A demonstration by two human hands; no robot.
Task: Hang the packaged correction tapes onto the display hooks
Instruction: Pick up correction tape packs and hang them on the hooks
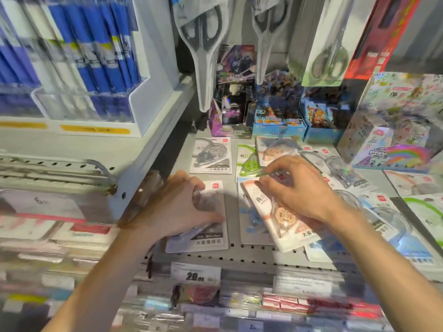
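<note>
Gripping grey carded correction-tape pack [206, 219] near grey shelf [182, 161] front edge: left hand [177, 207], fingers curled. Right hand [302, 188] pinching tilted orange carded pack [282, 219].

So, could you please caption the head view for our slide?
Both hands, left and right, gather packaged correction tapes from a store shelf.

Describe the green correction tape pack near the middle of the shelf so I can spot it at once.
Start at the grey shelf under the hanging scissors. Just beyond the right hand fingertips lies the green pack, partly under an orange pack. It is the only bright green one mid-shelf; the pack to its left is grey.
</note>
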